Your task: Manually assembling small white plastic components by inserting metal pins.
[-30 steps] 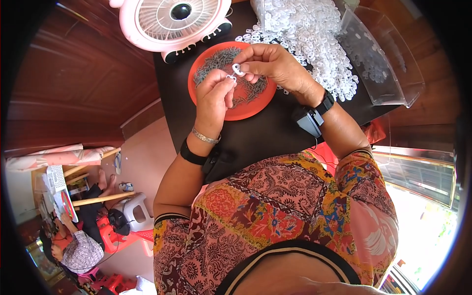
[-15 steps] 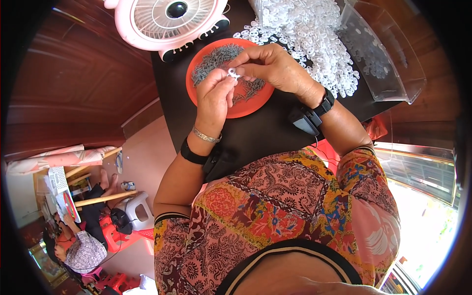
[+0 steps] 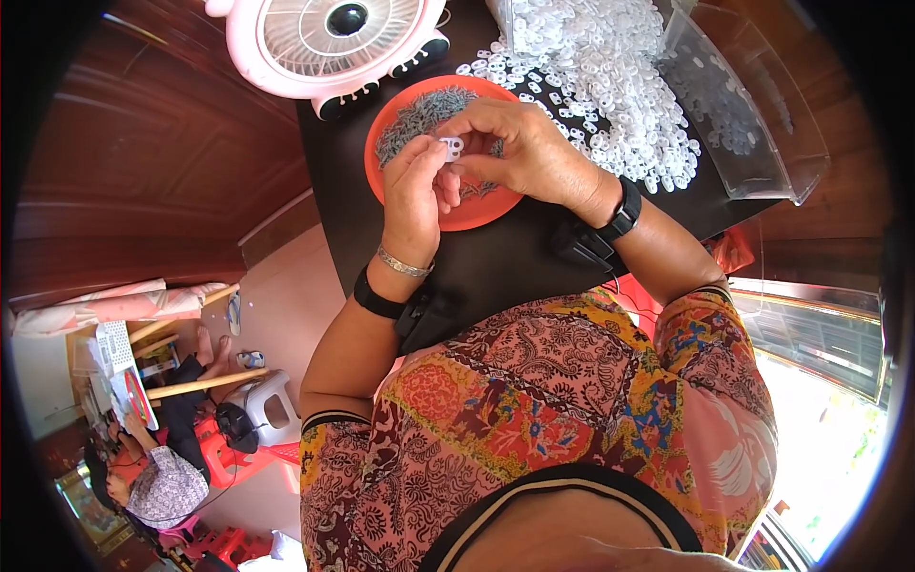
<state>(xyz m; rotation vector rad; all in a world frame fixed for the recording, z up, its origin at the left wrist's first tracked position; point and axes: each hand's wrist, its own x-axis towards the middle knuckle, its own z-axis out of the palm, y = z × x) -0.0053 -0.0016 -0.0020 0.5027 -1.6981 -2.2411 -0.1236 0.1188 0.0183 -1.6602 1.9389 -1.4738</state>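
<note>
While both hands (image 3: 477,162) pinch it between fingertips, small white plastic piece (image 3: 452,147), above orange dish (image 3: 477,212)

Dark wood wall panels (image 3: 143,172), pinkish floor (image 3: 276,315), white stool (image 3: 272,405), bright window w/ daylight (image 3: 820,419) at right

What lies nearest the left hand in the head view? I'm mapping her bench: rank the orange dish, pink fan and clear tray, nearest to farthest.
1. Orange dish: directly under the left hand, holding small grey parts.
2. Pink fan: beyond the dish, at the table's far left.
3. Clear tray: far right, past the heap of white pieces.
</note>
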